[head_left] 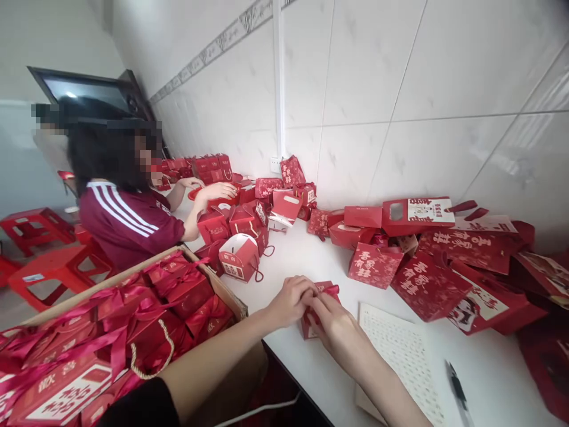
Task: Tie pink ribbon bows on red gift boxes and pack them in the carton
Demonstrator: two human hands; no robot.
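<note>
A small red gift box (310, 326) stands on the white table in front of me, partly hidden by my hands. My left hand (293, 299) is at its top left, fingers pinched together. My right hand (331, 317) comes from the right, its fingers closed and meeting those of my left hand over the box top. A bit of red ribbon (331, 289) shows just behind my right fingers. What exactly is between the fingertips is hidden.
At the left, a cardboard carton (237, 302) holds several ribboned red boxes. A person (128, 219) sits beyond it, hands on red packages. Red bags (376, 265) are heaped along the wall. A written notebook (395, 341) and a pen (456, 382) lie at the right.
</note>
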